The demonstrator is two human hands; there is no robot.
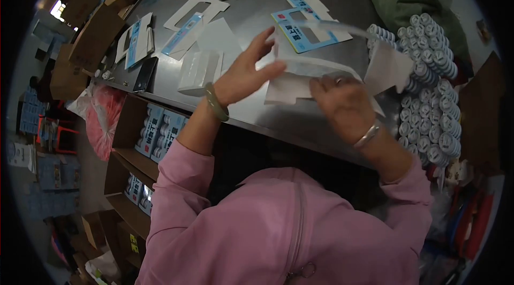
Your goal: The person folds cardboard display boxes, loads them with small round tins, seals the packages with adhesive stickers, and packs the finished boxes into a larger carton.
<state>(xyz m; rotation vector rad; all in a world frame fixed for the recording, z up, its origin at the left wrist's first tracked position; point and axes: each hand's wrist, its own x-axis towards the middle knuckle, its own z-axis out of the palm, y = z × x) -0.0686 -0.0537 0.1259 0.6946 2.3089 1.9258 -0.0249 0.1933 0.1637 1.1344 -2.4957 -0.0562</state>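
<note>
The room is fairly dim, with a burnt-out white patch (58, 11) beyond the left end of the desk (251, 23). The desk's metal top carries a soft, greyish sheen, while below its near edge the space sinks into near-black shadow. Above the desk, the right hand (347, 105) is smeared by blur; the left hand (243, 79) looks crisper. Wide-angle distortion makes cardboard boxes (99, 33) left of the desk lean, and their surroundings look soft. All around the desk, the rounded view fades to black at the corners.
</note>
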